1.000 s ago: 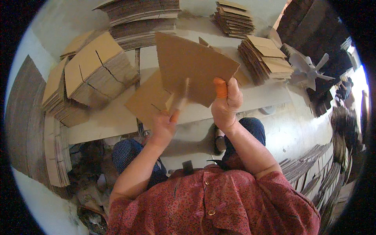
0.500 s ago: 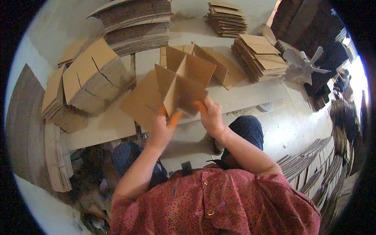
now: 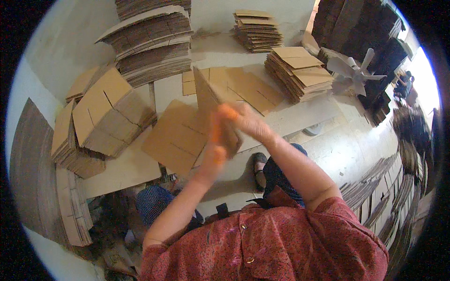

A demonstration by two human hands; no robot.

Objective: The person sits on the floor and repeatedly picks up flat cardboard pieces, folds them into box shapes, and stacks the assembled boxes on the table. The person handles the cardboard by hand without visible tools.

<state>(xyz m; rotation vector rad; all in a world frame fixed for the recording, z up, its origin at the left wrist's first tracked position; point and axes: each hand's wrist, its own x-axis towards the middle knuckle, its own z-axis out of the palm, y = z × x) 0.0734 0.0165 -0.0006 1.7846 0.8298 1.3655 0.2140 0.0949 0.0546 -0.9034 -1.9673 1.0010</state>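
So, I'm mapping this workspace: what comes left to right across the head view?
Large slotted cardboard stack, nearer flat slotted cardboard sheet, held cardboard piece, nearer right-hand cardboard stack, white-bladed fan.

From where I stand, the camera rides on the person's head, the left of a side-by-side pair, facing steeply down past the red shirt (image 3: 267, 243) at the left hand (image 3: 212, 161) and right hand (image 3: 243, 120), close by. Its fisheye reaches over the table (image 3: 290, 122) to the wall (image 3: 215, 14).
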